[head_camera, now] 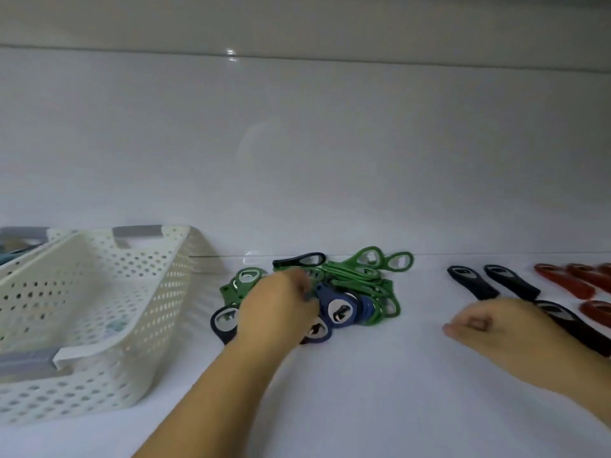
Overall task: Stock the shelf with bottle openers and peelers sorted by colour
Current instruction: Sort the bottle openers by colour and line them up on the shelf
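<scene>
A mixed pile of bottle openers lies mid-shelf: green ones (363,272), blue ones (344,309) and a black one (299,260) at the back. My left hand (277,305) rests on the pile's left side, fingers curled down among the openers; whether it grips one is hidden. To the right, three black openers (509,281) lie in a row, and red openers (568,280) lie beyond them. My right hand (489,328) hovers loosely curled just in front of the black row, with nothing visible in it.
A white perforated basket (99,312) with grey handles stands at the left, a second basket behind it. The white shelf surface (363,391) runs to a glossy back wall, with another shelf overhead.
</scene>
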The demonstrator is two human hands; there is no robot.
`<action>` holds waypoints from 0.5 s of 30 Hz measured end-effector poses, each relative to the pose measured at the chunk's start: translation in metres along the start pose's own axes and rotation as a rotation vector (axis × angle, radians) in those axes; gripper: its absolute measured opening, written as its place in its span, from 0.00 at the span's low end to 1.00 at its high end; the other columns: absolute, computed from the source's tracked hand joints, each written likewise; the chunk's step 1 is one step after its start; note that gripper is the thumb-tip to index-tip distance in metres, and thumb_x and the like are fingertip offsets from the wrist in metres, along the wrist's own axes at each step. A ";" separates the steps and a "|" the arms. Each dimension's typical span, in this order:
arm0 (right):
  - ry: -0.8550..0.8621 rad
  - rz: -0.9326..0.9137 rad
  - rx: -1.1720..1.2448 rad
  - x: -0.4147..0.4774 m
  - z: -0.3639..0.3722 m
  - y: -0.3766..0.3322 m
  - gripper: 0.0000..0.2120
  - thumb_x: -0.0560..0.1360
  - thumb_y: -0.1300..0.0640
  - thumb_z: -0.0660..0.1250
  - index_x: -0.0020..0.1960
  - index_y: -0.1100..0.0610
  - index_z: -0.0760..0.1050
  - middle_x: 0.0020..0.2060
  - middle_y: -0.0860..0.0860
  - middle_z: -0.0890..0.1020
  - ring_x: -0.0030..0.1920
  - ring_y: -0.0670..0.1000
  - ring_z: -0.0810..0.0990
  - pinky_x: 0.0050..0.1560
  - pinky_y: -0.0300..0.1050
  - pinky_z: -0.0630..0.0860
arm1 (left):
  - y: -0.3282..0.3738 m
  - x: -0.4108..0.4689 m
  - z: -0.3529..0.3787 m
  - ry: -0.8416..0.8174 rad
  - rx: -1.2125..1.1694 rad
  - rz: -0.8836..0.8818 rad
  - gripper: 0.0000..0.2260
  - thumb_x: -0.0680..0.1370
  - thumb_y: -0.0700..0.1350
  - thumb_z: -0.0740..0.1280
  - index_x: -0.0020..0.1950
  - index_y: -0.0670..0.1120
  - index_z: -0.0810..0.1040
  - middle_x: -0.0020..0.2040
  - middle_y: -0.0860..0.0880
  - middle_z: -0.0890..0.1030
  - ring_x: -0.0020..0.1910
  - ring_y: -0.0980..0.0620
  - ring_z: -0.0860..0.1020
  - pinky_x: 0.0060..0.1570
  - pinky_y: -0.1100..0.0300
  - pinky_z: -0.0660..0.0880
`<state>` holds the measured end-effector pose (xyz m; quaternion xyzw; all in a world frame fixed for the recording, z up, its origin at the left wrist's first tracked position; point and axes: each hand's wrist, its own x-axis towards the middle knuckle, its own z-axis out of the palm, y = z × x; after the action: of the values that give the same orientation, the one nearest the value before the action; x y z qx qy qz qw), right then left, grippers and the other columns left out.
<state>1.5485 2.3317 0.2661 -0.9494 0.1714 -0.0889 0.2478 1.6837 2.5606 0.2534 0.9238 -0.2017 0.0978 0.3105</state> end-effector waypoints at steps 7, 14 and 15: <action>0.091 -0.133 -0.011 0.068 0.058 -0.065 0.18 0.73 0.42 0.66 0.46 0.57 0.80 0.42 0.53 0.82 0.44 0.55 0.80 0.46 0.47 0.78 | -0.022 0.006 -0.025 -0.205 0.299 -0.186 0.19 0.68 0.56 0.71 0.54 0.48 0.76 0.44 0.51 0.78 0.45 0.50 0.78 0.45 0.58 0.77; 0.025 -0.147 0.114 0.073 0.079 -0.043 0.12 0.75 0.46 0.66 0.54 0.50 0.80 0.47 0.45 0.75 0.46 0.45 0.76 0.50 0.41 0.73 | -0.014 0.003 -0.021 -0.251 0.335 -0.153 0.24 0.67 0.58 0.72 0.60 0.53 0.72 0.44 0.57 0.74 0.44 0.53 0.77 0.46 0.58 0.76; 0.018 -0.143 0.134 0.074 0.079 -0.041 0.10 0.75 0.48 0.66 0.54 0.50 0.80 0.47 0.46 0.75 0.46 0.46 0.76 0.51 0.41 0.74 | -0.014 0.003 -0.022 -0.251 0.329 -0.155 0.23 0.67 0.57 0.72 0.59 0.52 0.72 0.45 0.56 0.74 0.45 0.53 0.78 0.47 0.58 0.77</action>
<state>1.6484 2.3727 0.2252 -0.9397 0.0992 -0.1262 0.3021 1.6907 2.5831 0.2641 0.9797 -0.1486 -0.0104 0.1344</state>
